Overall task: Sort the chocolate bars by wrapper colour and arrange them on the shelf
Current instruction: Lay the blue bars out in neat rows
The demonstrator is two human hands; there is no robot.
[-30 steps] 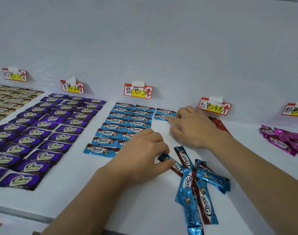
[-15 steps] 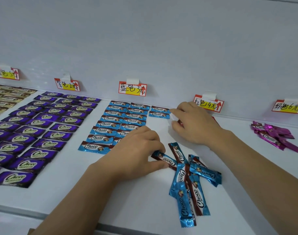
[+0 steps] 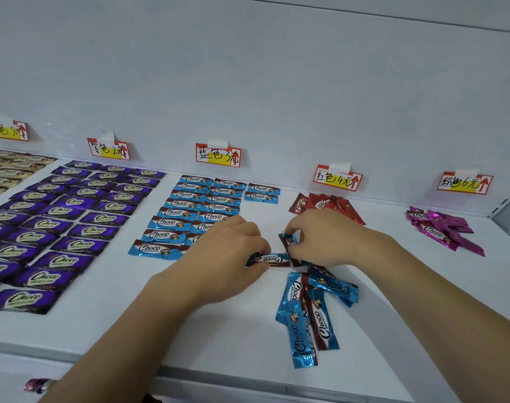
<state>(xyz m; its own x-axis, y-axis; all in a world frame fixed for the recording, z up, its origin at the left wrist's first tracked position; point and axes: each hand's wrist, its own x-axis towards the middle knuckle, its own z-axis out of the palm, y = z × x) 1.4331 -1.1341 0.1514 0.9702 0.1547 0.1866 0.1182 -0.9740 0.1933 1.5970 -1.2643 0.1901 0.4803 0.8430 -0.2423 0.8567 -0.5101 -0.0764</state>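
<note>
On the white shelf (image 3: 108, 324), blue-wrapped Choco bars lie in neat rows (image 3: 189, 205) under the blue price tag (image 3: 218, 155). A loose heap of blue bars (image 3: 309, 312) lies at front centre. My left hand (image 3: 230, 257) pinches one blue bar (image 3: 272, 259) lying flat at the heap's top. My right hand (image 3: 326, 237) pinches the end of another blue bar (image 3: 287, 241) beside it. Both hands sit between the rows and the heap.
Purple bars (image 3: 59, 225) fill the shelf at left, gold ones (image 3: 3, 175) at far left. A red pile (image 3: 323, 203) lies behind my right hand, a magenta pile (image 3: 442, 228) at right. Price tags line the back wall. The shelf's front edge (image 3: 248, 376) runs below.
My right hand drew back from the far blue rows to the heap and took hold of a bar's end. My left hand kept its bar and shifted slightly right.
</note>
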